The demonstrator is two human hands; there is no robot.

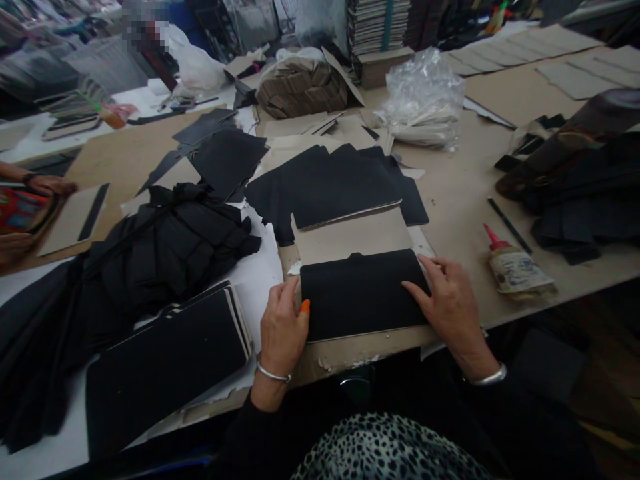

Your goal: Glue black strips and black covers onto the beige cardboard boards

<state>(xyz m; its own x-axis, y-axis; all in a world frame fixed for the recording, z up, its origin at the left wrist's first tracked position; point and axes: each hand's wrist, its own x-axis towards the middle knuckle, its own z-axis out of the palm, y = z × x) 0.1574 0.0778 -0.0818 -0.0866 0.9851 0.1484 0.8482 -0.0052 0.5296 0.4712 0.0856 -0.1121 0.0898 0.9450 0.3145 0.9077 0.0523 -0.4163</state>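
Observation:
A black rectangular panel (363,297) with a small tab on its far edge lies at the table's front edge, between my hands. My left hand (284,327), an orange cover on its thumb, closes on the panel's left edge. At the right end, my right hand (447,303) grips the edge, thumb on top and fingers at the far corner. Just beyond lies a beige board (355,237), partly covered by a fanned pile of black panels (345,180). To the left rests a stack of black panels (170,360) with pale edges.
A heap of black strips (175,233) lies left. On the right are a glue bottle (520,270) with a red nozzle, a black stick (510,225) and a dark roll (575,143). A plastic bag (425,93) sits behind. Another person's hand (50,185) is at far left.

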